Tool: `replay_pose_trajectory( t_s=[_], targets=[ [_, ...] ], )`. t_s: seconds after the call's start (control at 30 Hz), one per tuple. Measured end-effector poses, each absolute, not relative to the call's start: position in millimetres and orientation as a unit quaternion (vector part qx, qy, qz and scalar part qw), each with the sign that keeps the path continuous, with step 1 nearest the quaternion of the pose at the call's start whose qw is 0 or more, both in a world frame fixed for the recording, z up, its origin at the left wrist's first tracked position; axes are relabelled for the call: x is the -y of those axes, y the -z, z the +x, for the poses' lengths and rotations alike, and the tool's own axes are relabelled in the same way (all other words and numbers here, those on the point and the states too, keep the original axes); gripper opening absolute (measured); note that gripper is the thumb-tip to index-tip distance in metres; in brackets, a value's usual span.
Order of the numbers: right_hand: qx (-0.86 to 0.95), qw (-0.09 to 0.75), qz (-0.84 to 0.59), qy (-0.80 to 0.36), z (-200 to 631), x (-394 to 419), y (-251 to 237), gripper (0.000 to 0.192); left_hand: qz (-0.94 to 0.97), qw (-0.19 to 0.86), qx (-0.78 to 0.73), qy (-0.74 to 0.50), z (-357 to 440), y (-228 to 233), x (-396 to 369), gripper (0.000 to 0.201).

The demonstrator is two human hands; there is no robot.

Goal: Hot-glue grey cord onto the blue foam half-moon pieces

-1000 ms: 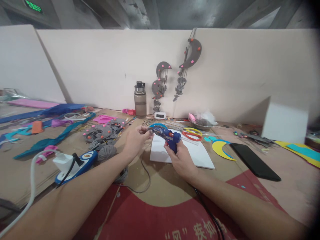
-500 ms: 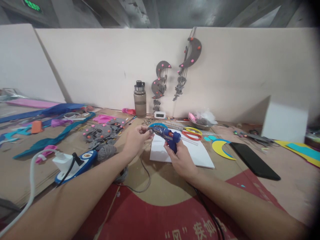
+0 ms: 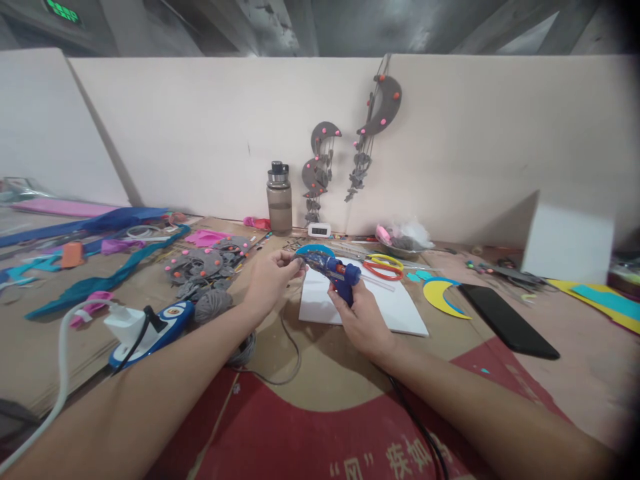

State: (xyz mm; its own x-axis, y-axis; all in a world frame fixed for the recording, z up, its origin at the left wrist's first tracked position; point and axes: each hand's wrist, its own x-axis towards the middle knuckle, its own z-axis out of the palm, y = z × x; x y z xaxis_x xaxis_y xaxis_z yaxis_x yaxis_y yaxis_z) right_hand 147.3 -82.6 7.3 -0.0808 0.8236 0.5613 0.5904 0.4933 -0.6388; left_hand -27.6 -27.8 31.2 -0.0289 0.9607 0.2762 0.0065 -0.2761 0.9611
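My right hand [image 3: 361,319] grips the blue glue gun [image 3: 336,272] by its handle, above the white sheet [image 3: 395,308] on the counter [image 3: 325,360]. My left hand [image 3: 270,279] pinches a small piece, too small to identify, at the gun's nozzle. Scissors [image 3: 384,265] lie just beyond.

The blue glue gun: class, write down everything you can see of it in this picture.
The glue gun is small, of blue plastic, with an orange trigger area. The right hand grips its handle, holding it above a white sheet. Its barrel points left, nozzle meeting the fingers of the left hand, which pinch something too small to identify. A black cord seems to run back from it under the right forearm.
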Motion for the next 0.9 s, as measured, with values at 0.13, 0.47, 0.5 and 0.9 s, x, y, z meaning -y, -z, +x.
replay_pose_trajectory(
  t_s=[0.13,0.47,0.5,0.9],
  targets=[
    [0.727,0.475,-0.481,-0.123,147.3,82.6,-7.9,0.018,0.557,0.409,-0.437,-0.576,-28.5,-29.5,25.5,0.022],
    [0.727,0.467,-0.489,-0.121,148.9,80.4,-6.0,0.019,0.546,0.422,-0.418,-0.59,-31.6,-24.5,16.9,0.021],
    [0.727,0.467,-0.49,-0.119,148.9,80.4,-6.1,0.019,0.547,0.42,-0.416,-0.592,-32.1,-23.8,16.2,0.021],
    [0.712,0.469,-0.508,-0.121,149.5,78.2,-3.5,0.022,0.527,0.432,-0.405,-0.61,-32.5,-28.6,18.1,0.025]
  ],
)
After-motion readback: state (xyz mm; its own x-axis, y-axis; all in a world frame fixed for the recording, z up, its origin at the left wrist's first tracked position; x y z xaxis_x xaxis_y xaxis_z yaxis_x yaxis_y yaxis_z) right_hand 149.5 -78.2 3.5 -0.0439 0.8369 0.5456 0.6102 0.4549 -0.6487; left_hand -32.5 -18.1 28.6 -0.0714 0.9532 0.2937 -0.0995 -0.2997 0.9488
